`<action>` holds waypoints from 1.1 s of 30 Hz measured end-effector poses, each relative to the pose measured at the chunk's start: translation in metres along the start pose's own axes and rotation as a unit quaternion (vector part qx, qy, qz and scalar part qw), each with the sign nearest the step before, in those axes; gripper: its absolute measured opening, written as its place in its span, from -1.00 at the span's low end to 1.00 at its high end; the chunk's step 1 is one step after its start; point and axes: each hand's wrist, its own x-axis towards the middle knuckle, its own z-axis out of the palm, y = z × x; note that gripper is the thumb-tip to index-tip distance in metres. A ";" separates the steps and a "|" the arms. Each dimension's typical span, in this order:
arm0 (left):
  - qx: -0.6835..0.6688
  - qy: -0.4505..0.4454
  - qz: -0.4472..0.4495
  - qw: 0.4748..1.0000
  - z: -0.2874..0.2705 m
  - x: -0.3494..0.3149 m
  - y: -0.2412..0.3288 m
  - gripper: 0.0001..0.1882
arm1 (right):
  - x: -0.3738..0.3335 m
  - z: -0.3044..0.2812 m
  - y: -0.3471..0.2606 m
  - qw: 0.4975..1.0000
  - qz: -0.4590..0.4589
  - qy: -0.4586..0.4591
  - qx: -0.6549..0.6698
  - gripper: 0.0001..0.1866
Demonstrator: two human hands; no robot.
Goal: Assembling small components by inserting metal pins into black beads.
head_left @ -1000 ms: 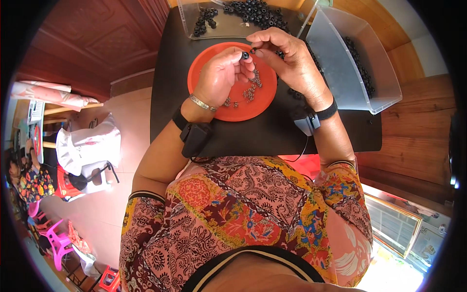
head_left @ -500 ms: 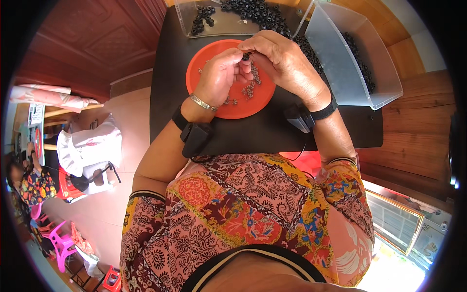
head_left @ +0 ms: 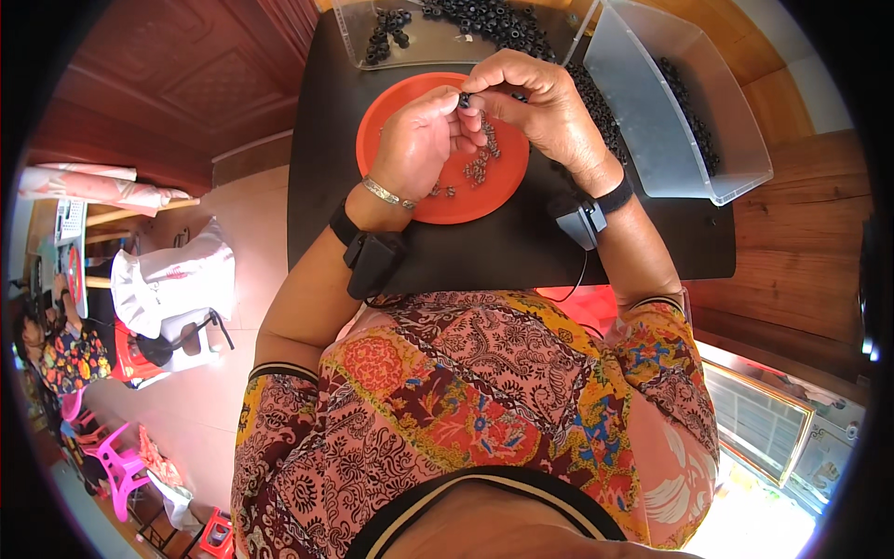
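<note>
A small black cylindrical part [head_left: 465, 100] is pinched at the fingertips of my left hand [head_left: 416, 142], whose palm is turned partly upward. My right hand [head_left: 549, 110] meets it from the other side, thumb and index finger closed at the part; whether a smaller piece sits between them is hidden. Both hands are above an orange-red round plate [head_left: 466, 215]. Small silvery metal pieces [head_left: 479, 170] lie scattered on that plate, some under my fingers.
Behind the plate, a clear tray [head_left: 430, 54] holds many black parts. More black parts [head_left: 596, 107] lie to the right, beside a tilted translucent bin [head_left: 643, 140]. All stand on a dark table [head_left: 447, 261]. At far left another person [head_left: 74, 349] sits beyond a white sack [head_left: 177, 279].
My right hand has shifted slightly, its wrist turning and its fingers opening out from the curled pose. The black part shows more clearly and sits a little higher at my left fingertips.
</note>
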 end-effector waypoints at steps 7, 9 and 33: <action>0.000 0.013 -0.009 1.000 -0.005 0.001 -0.002 -0.72 | 0.001 0.000 -0.003 0.996 -0.030 0.027 -0.084 -0.84; -0.011 0.010 -0.006 1.000 -0.005 0.001 0.000 -0.72 | 0.000 -0.003 -0.001 0.997 -0.002 0.062 -0.045 -0.84; -0.056 -0.002 0.020 0.998 -0.009 0.005 -0.002 -0.71 | 0.000 0.001 0.000 0.996 0.072 0.048 -0.011 -0.86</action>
